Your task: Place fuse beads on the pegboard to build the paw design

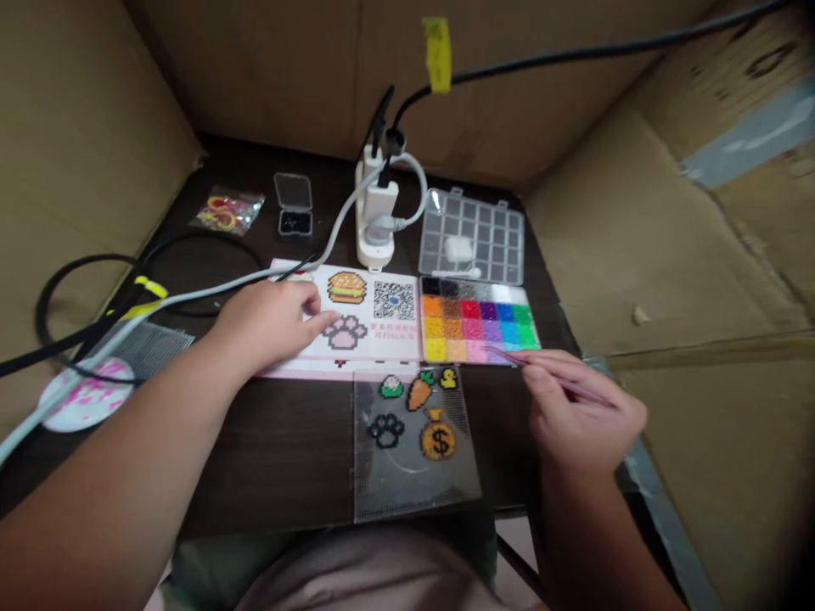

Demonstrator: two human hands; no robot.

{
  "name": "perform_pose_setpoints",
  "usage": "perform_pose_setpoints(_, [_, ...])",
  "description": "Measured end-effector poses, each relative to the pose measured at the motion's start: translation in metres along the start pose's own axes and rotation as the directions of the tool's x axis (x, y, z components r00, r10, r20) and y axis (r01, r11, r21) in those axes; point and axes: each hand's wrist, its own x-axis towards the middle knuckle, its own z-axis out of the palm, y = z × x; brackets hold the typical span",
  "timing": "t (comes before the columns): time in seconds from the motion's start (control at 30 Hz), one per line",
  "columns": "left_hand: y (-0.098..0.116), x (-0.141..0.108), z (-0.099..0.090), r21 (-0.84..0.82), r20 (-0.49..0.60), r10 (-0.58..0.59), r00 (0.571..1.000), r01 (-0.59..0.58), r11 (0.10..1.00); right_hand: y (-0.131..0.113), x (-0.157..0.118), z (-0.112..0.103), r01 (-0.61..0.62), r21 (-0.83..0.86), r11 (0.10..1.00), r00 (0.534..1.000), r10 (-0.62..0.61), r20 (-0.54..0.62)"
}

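Observation:
My right hand (582, 416) grips a pair of pink tweezers (560, 373), their tips over the pink beads in the front row of the bead box (471, 329). Sorted by colour, tiny beads fill its compartments. My left hand (273, 318) lies on a printed pattern sheet (395, 344), thumb and a finger apart beside a pink paw picture (345, 333). Near me, a clear pegboard (413, 492) bears several bead figures: a black paw outline (386, 431), a money bag (438, 441), a carrot (419, 394), a duck (449, 378) and a green-and-white figure (391, 388).
Behind the bead box is its open clear lid (439, 222), holding a white case. A power strip (374, 212) with cables stands mid-table. At left are a dish of pink beads (89, 399), a small open box (295, 222) and a plastic packet (227, 212). Cardboard walls (267, 68) surround the table.

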Motion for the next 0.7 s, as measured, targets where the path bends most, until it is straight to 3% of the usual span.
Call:
perform_pose_setpoints(0.03, [0.0,0.001,0.001,-0.002,0.005,-0.005,1.0,0.005,1.0,0.008,0.004,-0.007,-0.031,-0.031,0.999,0.995,0.028,-0.099])
perform_pose_setpoints(0.1, [-0.001,0.002,0.002,-0.015,-0.009,-0.004,1.0,0.003,1.0,0.021,0.01,-0.019,-0.116,-0.08,0.99,0.982,0.102,-0.161])
perform_pose_setpoints(0.23, [-0.004,0.001,0.002,-0.021,-0.003,-0.026,1.0,0.026,0.999,0.031,0.009,-0.021,-0.227,-0.103,0.969,0.974,0.222,-0.053])
perform_pose_setpoints(0.7, [-0.002,0.001,0.001,0.017,0.02,-0.034,0.999,0.033,0.999,0.032,0.004,-0.014,-0.228,-0.066,0.971,0.972,0.231,0.042])
